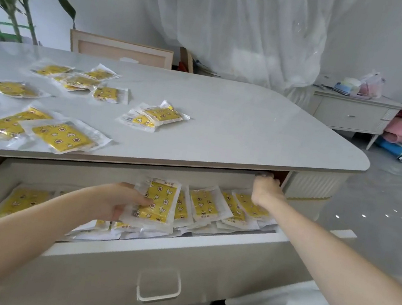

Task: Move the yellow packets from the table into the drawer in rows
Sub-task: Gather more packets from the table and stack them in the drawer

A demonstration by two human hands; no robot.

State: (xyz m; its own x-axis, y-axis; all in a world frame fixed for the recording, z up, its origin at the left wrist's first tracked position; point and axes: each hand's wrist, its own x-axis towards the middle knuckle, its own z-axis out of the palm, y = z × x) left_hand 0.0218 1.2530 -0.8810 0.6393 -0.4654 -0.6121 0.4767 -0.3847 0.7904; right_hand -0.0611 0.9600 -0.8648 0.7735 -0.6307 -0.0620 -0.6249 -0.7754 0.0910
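Pale desk [252, 123] across the scene, with loose yellow packets [61, 137] strewn over its left half. Below the near edge, an open drawer [124, 251]. Inside, a row of packets [202, 203] leaning along the far right, others flat at near left. Left grip [112, 201] curled around one upright packet [156, 203] mid-drawer. Right grip [265, 189] at the far right corner, fingers turned away, open or closed impossible to tell.
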